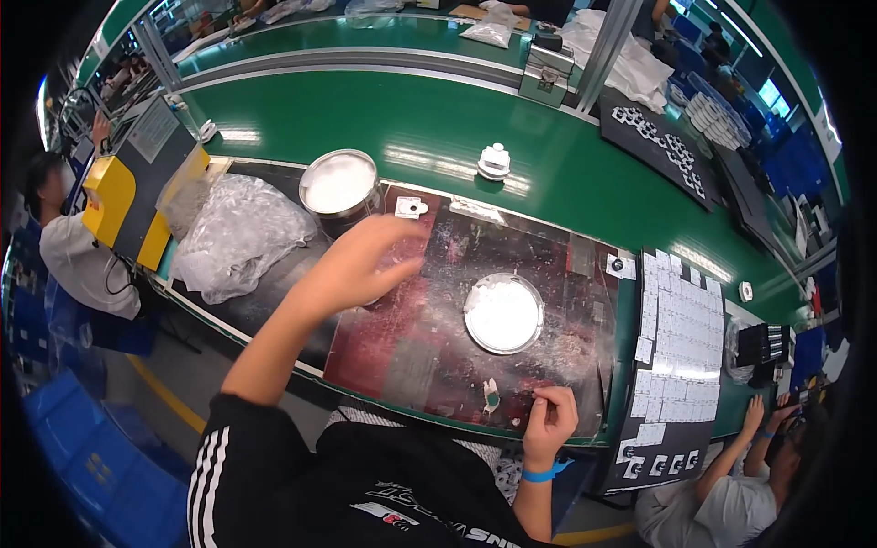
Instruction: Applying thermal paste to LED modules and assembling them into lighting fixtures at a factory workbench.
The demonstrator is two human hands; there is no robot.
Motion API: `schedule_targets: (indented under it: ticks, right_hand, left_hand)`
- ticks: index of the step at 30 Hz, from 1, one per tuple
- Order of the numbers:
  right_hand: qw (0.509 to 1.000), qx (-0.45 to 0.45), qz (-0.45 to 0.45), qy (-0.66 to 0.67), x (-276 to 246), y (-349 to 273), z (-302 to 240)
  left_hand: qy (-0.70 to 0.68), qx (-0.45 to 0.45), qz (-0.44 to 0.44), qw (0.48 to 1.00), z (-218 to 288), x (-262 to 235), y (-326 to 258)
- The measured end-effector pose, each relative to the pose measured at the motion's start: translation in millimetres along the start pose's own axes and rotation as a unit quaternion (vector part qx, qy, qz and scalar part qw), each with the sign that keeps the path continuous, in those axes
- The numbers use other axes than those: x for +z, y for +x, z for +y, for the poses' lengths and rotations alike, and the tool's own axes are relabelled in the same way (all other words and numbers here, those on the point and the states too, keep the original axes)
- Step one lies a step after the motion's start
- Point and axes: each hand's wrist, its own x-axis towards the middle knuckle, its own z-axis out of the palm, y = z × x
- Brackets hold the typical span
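Left hand [370, 260] open, thumb spread, round tin [336, 220] just beyond it, right hand [552, 422] curled, grip unclear, white-filled dish [504, 351] beyond it

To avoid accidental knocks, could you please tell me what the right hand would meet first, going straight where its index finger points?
Probably the small green-and-white piece on the worn mat, left of the right hand; depth is unclear, so the hand might pass above it.
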Motion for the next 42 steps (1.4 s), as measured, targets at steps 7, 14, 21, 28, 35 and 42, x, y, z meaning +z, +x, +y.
schedule_targets:
  ticks: [7,14,21,28,35,42]
  right_hand:
    - [1.0,0.015,-0.018,0.017,0.9,-1.8,2.5]
    - [1.0,0.007,0.005,-0.013,0.7,-3.7,3.9]
    - [0.997,0.069,-0.003,0.025,-4.5,-13.7,-6.5]
    - [0.989,0.061,0.065,-0.116,-49.1,-17.6,-50.5]
    - [0.888,0.105,0.193,-0.405,-147.9,-29.9,-41.1]
    - [0.887,0.139,0.088,-0.431,-169.7,-23.7,-19.4]
  left_hand:
    - [0.123,-0.097,0.047,0.987,-36.7,21.4,-85.2]
    - [-0.224,-0.148,0.007,0.963,-2.9,52.4,-93.4]
    - [-0.053,0.007,-0.006,0.999,0.5,94.6,-86.2]
    - [0.01,-0.013,0.026,1.0,1.7,111.2,-100.2]
    - [-0.005,-0.008,0.036,0.999,-0.9,112.6,-99.5]
    - [0.019,0.017,-0.028,0.999,27.2,95.6,-99.5]
